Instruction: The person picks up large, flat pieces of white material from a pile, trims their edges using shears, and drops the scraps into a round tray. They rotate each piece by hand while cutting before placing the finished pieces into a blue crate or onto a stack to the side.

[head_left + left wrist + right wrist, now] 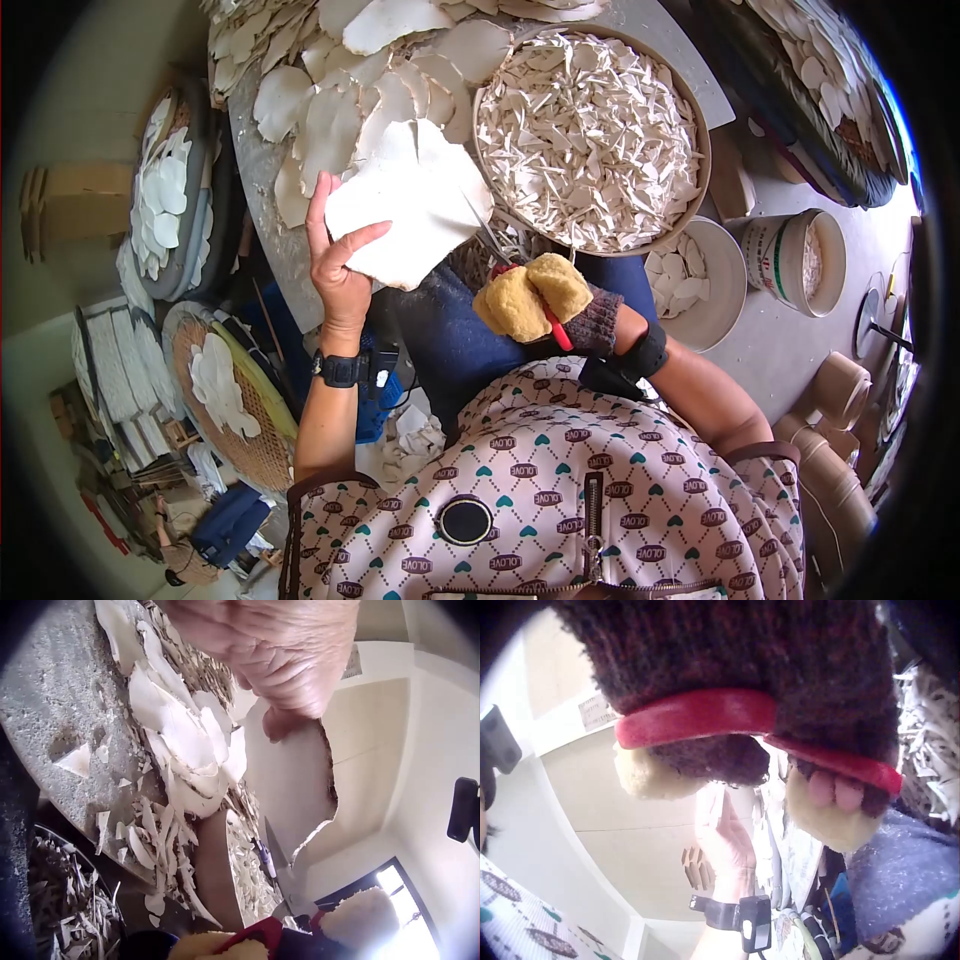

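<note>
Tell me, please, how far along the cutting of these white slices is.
Apparently cut: thin white strips heaped in the round, pale-rimmed tray. In hand: a broad white slice, left hand, near red-handled scissors. Seemingly left: large off-white slices piled alongside.

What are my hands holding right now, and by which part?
Your left hand holds a white slice by its edge; your right hand holds scissors by their red handles.

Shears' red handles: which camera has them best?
Right wrist: both red handles show close up against the yellow padding. Head shows only short red pieces around the padding; left wrist catches parts near its bottom edge, plus a blade.
</note>
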Available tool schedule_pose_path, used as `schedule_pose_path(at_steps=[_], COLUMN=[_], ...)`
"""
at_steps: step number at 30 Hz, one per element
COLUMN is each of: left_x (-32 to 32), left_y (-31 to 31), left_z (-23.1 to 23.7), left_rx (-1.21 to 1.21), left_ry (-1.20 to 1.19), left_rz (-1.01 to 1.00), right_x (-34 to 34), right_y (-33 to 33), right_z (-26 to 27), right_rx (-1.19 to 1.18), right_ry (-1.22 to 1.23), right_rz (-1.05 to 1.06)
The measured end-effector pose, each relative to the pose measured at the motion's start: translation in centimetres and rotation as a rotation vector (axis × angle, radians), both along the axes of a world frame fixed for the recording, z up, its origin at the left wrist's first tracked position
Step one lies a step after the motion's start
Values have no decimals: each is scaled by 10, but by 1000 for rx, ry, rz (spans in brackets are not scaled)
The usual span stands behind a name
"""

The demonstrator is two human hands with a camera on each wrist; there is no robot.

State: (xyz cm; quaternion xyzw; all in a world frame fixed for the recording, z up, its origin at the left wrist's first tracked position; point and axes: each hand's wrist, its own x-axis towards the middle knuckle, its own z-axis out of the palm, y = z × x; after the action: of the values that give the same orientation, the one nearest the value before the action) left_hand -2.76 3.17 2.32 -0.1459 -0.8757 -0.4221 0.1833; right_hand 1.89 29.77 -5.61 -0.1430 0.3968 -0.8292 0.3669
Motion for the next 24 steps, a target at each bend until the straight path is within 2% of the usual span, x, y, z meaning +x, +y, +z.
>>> schedule_pose_path(at_steps=[3,7,8,10,12,15,18,22,24], left_x=[0,-3,-3,-4,-5,-3,-1,-1,-1], left_y=[-7,-16,-18,-20,-23,-25,-24,-27,-31], left_z=[-6,-10,-11,-12,-14,-17,-16,-16,-19], left_rx=[18,5,33,98,173,56,115,172,171], left_ry=[-22,-37,-48,-77,-108,-139,-158,-124,-117], left_rz=[-11,-33,-37,-49,-59,-74,-65,-60,-58], right_x=[-4,6,9,3,-2,-10,-11,-4,-4], right_y=[0,-9,-7,-8,-9,-10,-15,-27,-30], right_z=[7,-18,-25,-5,-3,0,-12,-17,-20], right_rx=[-37,-9,-87,-243,-112,25,-50,-281,-250], right_ry=[10,144,20,-229,-23,184,61,-190,-93], right_rz=[25,-101,-62,14,27,31,45,24,7])
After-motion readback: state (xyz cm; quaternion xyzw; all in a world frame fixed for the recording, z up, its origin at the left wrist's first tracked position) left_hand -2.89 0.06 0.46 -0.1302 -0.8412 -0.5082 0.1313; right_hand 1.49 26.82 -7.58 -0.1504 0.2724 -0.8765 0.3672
